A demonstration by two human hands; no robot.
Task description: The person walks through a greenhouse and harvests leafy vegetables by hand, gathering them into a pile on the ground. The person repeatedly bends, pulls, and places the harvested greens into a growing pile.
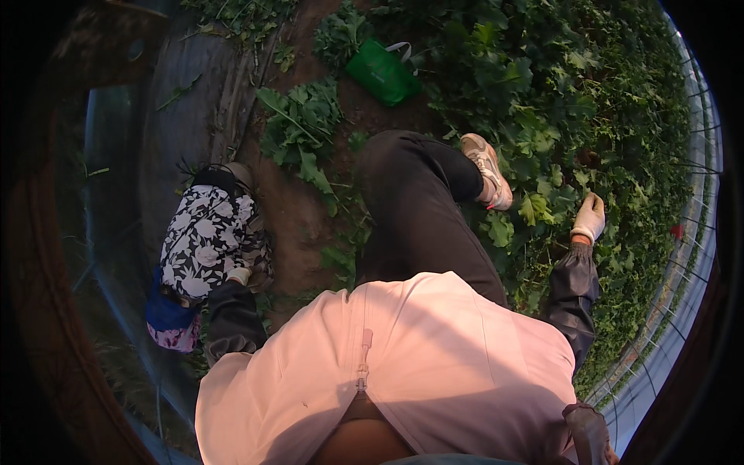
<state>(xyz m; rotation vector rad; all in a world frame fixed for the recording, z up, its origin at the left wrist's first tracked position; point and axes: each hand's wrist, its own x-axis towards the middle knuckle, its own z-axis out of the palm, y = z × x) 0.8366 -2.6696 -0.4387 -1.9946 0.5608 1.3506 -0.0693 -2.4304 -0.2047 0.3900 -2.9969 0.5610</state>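
My right hand [589, 218], in a pale work glove and dark sleeve cover, reaches into the leafy greens [537, 139] on the right. Its fingers are drawn together beside the leaves, and no leaf shows clearly between them. My left hand [239, 275] is at the left, also gloved, close to a crouching person in a black-and-white floral top [203, 241]. Its fingers are mostly hidden, so I cannot tell if it holds anything. Cut leaves [305, 119] lie in a heap on the soil, left of my bent knee [401, 168].
A green bag [383, 72] with a pale handle lies on the soil path ahead, by another leaf heap [343, 35]. Dark sheeting [186, 110] covers ground at left. My shoe [488, 171] stands at the crop's edge. A wire-and-film wall [677, 314] curves along the right.
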